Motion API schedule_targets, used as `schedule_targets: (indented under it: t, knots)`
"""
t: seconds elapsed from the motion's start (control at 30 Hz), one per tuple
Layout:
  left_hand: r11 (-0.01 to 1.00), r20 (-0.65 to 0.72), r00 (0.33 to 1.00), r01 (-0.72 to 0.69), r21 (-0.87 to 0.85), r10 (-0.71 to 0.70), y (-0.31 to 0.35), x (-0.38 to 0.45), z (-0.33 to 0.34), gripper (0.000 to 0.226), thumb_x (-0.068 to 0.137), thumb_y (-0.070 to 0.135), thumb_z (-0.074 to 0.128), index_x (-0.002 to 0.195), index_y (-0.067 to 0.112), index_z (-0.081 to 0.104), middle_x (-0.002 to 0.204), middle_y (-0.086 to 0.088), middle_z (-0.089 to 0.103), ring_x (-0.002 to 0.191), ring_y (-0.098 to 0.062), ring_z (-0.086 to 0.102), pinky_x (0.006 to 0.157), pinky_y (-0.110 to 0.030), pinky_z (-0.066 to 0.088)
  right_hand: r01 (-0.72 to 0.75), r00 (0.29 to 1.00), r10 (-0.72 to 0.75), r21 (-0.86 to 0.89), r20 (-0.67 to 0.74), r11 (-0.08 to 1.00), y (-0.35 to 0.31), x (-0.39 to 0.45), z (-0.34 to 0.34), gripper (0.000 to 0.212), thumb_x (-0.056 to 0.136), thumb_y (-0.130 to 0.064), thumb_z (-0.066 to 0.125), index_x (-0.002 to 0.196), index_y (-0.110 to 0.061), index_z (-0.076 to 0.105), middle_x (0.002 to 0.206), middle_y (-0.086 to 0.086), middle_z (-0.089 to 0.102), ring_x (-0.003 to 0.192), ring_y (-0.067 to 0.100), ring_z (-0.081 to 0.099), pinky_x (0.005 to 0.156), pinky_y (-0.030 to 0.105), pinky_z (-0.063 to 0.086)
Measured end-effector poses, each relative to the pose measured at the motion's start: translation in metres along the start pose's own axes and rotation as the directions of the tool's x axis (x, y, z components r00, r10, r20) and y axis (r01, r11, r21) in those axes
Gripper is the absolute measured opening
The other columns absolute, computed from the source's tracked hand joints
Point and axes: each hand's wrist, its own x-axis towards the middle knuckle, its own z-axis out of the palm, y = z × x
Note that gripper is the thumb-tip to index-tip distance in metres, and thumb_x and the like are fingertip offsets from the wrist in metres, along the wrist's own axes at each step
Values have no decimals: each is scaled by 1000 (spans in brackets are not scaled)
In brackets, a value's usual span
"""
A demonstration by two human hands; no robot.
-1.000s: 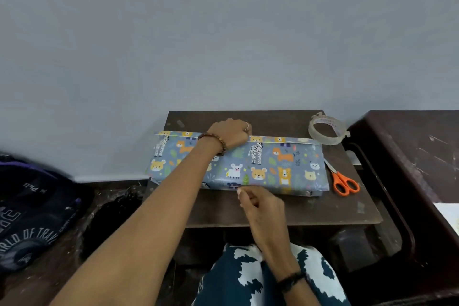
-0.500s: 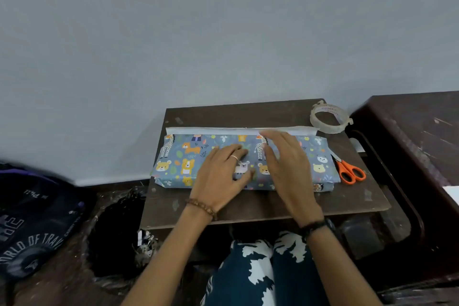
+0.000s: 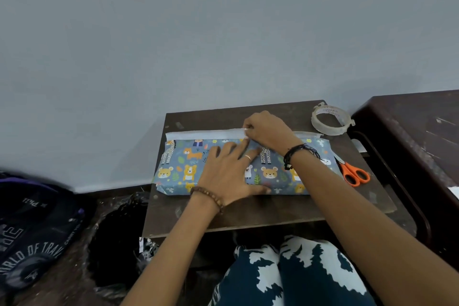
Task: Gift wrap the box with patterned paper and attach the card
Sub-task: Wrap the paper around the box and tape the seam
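A long flat box covered in blue animal-patterned paper (image 3: 183, 166) lies across a small dark table (image 3: 248, 213). A white strip of the paper's underside (image 3: 198, 134) sticks out along the box's far edge. My left hand (image 3: 231, 174) lies flat on the top of the box, fingers spread, pressing the paper down. My right hand (image 3: 269, 131) is at the far edge near the middle, its fingertips pinched on the white paper edge. No card is in view.
A roll of clear tape (image 3: 331, 120) sits at the table's back right corner. Orange-handled scissors (image 3: 351, 172) lie just right of the box. A dark desk (image 3: 417, 131) stands on the right; a black bag (image 3: 32, 236) lies on the floor at left.
My right hand has moved from lying flat on the box up to the far edge and pinched the white paper strip. My left hand stays pressed on top, shifted slightly right.
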Motion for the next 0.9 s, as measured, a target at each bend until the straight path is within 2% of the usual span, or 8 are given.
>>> schedule_targets:
  t: [0.1,0.23,0.33,0.5,0.6,0.73,0.83,0.9]
  knots:
    - [997,99,994,51,-58,-45,-3,7,-4,99,66,83,44,147,34,14,157,1,5,143,-25,2,115,-49,1,111,982,-142,-223,-127,968,-2,-7,4,24,93,-19,44,104,-12,64,105,4,63,99,23,55,86,34,36]
    - [1000,39,999,7,15,-7,-1,4,-7,96,68,82,44,146,32,18,155,-1,11,142,-25,9,115,-49,11,135,927,-238,-333,-290,933,2,-14,8,27,95,-19,38,97,-14,65,96,2,63,95,22,52,86,35,34]
    - [999,64,997,32,-7,-31,4,1,-7,95,71,80,41,147,31,13,157,-1,4,144,-25,4,115,-51,8,118,917,-234,-342,-323,932,0,-20,13,24,94,-16,41,92,-15,65,89,2,63,89,23,55,84,36,35]
    - [997,55,996,68,-37,-66,11,-7,11,106,58,87,-2,148,31,2,157,-1,-9,145,-25,-5,116,-51,-6,143,870,-278,-332,-408,932,0,-34,28,13,80,-4,58,81,-14,66,72,2,60,64,23,58,67,35,44]
    - [995,6,998,69,-76,-69,9,-8,12,106,56,84,-2,148,31,10,158,-2,2,145,-24,3,115,-50,-5,172,849,-281,-268,-448,948,0,-41,30,16,77,1,63,84,-13,67,73,2,61,63,23,59,65,33,45]
    - [992,-167,985,26,-127,-47,9,-10,14,101,70,84,9,141,18,36,143,-10,39,134,-27,35,114,-53,13,203,845,-249,-146,-474,968,0,-44,34,13,80,-1,59,83,-10,68,74,6,64,65,25,61,61,33,46]
    - [957,-272,955,38,-288,-120,8,-10,17,72,79,61,32,126,10,48,126,-8,49,123,-26,43,114,-47,22,212,825,-242,-116,-511,970,-1,-48,35,19,82,-10,50,79,-10,68,71,5,63,61,23,59,53,30,45]
    - [959,-337,921,107,-263,-195,10,-9,19,63,79,49,37,123,6,50,127,-13,50,125,-30,44,108,-51,34,219,818,-243,-107,-521,970,-3,-51,35,29,83,-17,41,76,-10,68,69,3,62,60,21,58,53,27,42]
